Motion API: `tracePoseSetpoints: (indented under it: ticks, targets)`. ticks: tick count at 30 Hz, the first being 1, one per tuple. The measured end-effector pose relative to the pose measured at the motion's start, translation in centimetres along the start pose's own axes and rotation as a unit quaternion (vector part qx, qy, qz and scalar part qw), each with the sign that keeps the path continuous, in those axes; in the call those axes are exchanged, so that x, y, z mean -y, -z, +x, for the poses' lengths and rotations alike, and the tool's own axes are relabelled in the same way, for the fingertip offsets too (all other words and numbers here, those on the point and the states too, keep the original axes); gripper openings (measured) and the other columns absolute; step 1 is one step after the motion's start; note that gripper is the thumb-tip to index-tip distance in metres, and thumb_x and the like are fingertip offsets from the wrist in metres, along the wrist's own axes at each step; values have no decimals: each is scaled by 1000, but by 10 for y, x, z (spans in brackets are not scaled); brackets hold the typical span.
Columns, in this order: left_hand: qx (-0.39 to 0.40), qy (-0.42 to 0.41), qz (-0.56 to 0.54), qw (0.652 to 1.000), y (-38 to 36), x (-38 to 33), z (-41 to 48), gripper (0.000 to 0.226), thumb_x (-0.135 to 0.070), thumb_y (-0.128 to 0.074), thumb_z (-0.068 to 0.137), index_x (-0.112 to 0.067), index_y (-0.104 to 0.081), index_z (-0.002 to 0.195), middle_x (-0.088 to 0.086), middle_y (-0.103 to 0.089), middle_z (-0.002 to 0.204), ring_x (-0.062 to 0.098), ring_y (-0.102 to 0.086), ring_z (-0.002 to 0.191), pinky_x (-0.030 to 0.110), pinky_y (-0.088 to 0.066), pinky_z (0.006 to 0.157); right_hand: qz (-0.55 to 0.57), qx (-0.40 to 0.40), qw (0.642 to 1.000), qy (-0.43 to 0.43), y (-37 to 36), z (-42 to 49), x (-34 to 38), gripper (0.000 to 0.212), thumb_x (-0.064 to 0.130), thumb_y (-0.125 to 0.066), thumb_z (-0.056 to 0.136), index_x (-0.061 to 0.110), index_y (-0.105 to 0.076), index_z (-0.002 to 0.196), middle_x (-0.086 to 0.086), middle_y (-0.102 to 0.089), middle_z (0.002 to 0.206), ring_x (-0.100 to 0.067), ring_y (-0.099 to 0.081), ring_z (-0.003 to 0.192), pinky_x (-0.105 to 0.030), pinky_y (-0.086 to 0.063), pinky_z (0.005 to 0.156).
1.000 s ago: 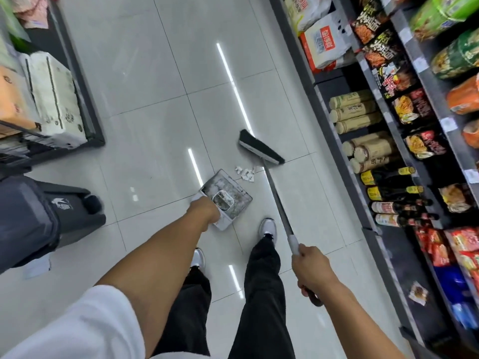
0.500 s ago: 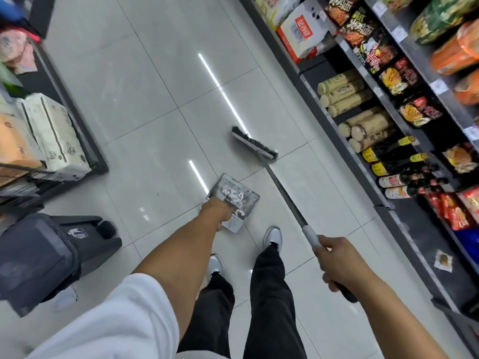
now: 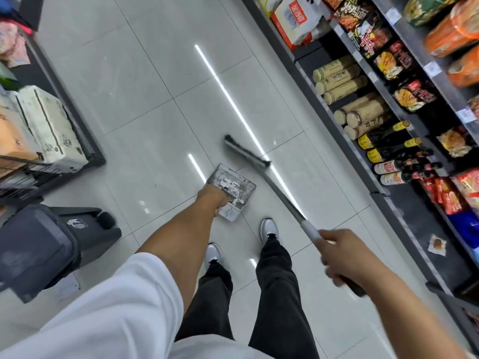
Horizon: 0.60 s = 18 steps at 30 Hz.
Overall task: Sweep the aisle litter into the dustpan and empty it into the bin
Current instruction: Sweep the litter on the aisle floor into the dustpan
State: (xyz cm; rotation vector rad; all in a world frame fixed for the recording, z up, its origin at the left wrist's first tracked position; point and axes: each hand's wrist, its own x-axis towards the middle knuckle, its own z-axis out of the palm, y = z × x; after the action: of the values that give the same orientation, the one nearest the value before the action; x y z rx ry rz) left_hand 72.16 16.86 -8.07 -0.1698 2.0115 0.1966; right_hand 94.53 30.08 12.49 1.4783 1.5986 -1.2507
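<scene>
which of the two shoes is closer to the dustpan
The right shoe, set further forward, just below the dustpan; the left shoe trails behind.

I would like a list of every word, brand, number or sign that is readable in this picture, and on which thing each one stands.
None can be quoted with certainty.
White bag with red label: large characters, too blurred to read.
Tan cylinder packs: dark characters, unreadable.
Bottles: red labels, too small.
Shelf price tags: too small.
Grey bin: a white logo, not legible.
White box: print, blurred.

Grocery shop aisle: stocked shelves (image 3: 388,104), bottled sauces (image 3: 399,167), price tags.
</scene>
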Motion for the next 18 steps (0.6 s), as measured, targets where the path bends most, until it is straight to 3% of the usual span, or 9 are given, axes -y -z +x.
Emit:
tracePoseSetpoints:
  ticks: [3,5,6,8,10,12,14,16,18]
  targets:
    - [3,10,4,1000,-2,2,3,47,-12,-64,85,-9,-56,131,6,-43,66,13,-30,22,8,-29,30,-76,-32,996,26,-41,37,9,19,22,-41,97,8,-52,88,-15,-60,87,-30,-62,61,-28,-49,49]
    - [-5,-1,21,1000,-5,2,3,42,-9,-59,86,-6,-58,128,7,-44,67,16,-39,37,10,-30,26,-113,-19,993,23,-68,45,5,20,9,-39,94,7,-53,107,-18,-58,117,-37,-66,96,-32,-52,67]
    - [-15,0,30,999,-7,2,3,41,-6,-57,85,-5,-59,126,8,-45,68,16,-39,39,10,-30,27,-126,-1,992,19,-76,43,0,18,8,-40,94,8,-54,105,-18,-57,123,-36,-62,105,-34,-51,79]
    - [-24,13,40,999,-10,-1,1,40,-4,-56,83,-4,-60,123,8,-45,67,16,-36,37,10,-32,31,-138,47,989,7,-79,25,-8,14,10,-44,96,14,-52,85,-16,-62,107,-32,-62,92,-31,-51,76]
    - [-22,25,28,999,-11,-3,-13,36,-9,-62,82,-7,-62,118,7,-52,71,18,-44,39,14,-38,34,-123,109,986,-24,-58,5,-12,17,10,-46,98,11,-55,83,-10,-54,73,-23,-52,58,-27,-43,53]
    - [-4,37,16,999,-11,0,-27,33,-18,-68,80,-8,-64,111,9,-68,96,22,-69,67,21,-50,52,-71,136,988,-9,-19,-11,-10,23,15,-41,98,3,-53,82,-10,-48,56,-23,-46,41,-26,-36,42]
    - [0,44,9,999,-13,11,-37,36,-27,-65,83,-8,-61,115,11,-69,114,18,-71,90,23,-53,65,-37,103,994,13,22,-21,-4,26,20,-43,95,3,-51,78,-10,-49,56,-25,-45,44,-27,-36,44]
    - [-11,42,-34,998,-11,24,-48,43,-41,-63,84,-11,-60,116,10,-70,112,16,-69,73,17,-49,49,-59,91,993,47,49,-28,13,27,26,-46,96,9,-48,75,-9,-49,58,-25,-46,47,-29,-36,46]
    - [-4,47,-89,995,-1,35,-67,50,-54,-67,78,-13,-60,105,7,-68,95,15,-59,54,11,-34,36,-125,77,985,94,60,-31,37,28,24,-43,98,7,-50,77,-11,-49,58,-26,-47,41,-31,-37,46]
